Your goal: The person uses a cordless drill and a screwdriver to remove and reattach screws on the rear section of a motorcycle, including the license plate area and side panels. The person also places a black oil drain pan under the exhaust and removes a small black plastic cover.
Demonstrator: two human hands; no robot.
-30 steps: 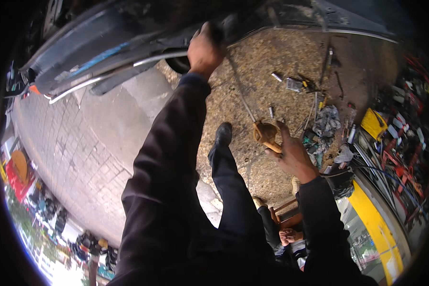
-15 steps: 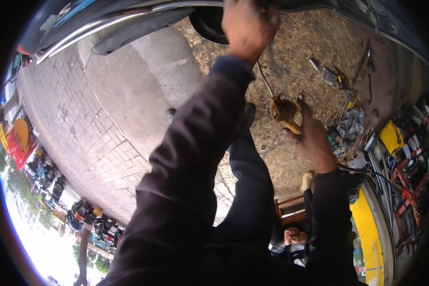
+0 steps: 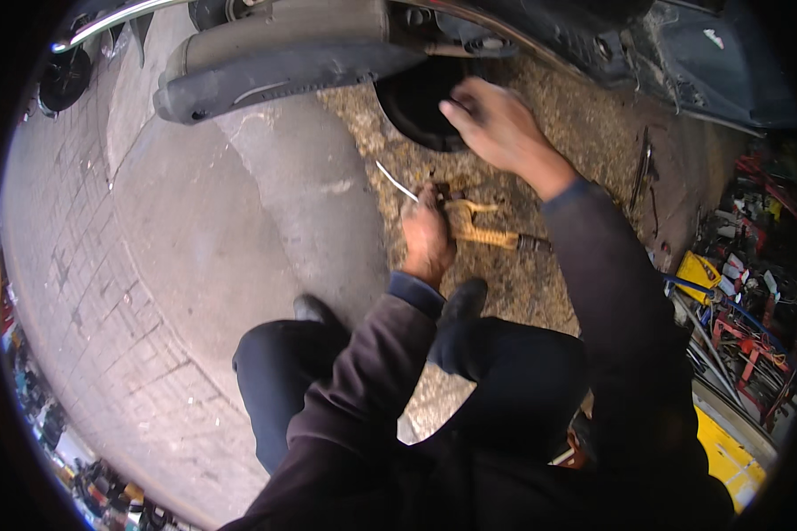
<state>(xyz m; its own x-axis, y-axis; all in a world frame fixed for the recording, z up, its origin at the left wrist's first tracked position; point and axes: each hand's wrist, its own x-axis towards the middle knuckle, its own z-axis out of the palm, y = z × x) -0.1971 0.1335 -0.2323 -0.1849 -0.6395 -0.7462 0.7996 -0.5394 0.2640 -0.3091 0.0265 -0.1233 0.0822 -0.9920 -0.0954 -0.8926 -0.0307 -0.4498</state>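
My left hand (image 3: pixel 427 232) grips the front of a worn yellow handled tool (image 3: pixel 487 234), where a thin pale rod (image 3: pixel 394 181) sticks out toward the upper left. The tool's body lies sideways, a dark fitting at its right end. Higher and to the right is my right hand (image 3: pixel 496 128), its fingers bent and smeared, so what they hold, if anything, is unclear. Behind that hand, a black round part (image 3: pixel 412 119), possibly a tyre, shows below a grey exhaust muffler (image 3: pixel 283 57) on the dark vehicle (image 3: pixel 717 66).
My bent knees and shoes are below my hands. Loose metal tools (image 3: pixel 642 168) lie on the mottled ground at right, beside a jumbled pile of parts (image 3: pixel 744 327) with a yellow bag (image 3: pixel 695 273). A yellow panel (image 3: pixel 726 456) stands lower right; grey pavement (image 3: pixel 195 230) spreads left.
I am now crouched. My left hand has come down from the vehicle onto the yellow tool; my right hand has let go of it and risen toward the vehicle.
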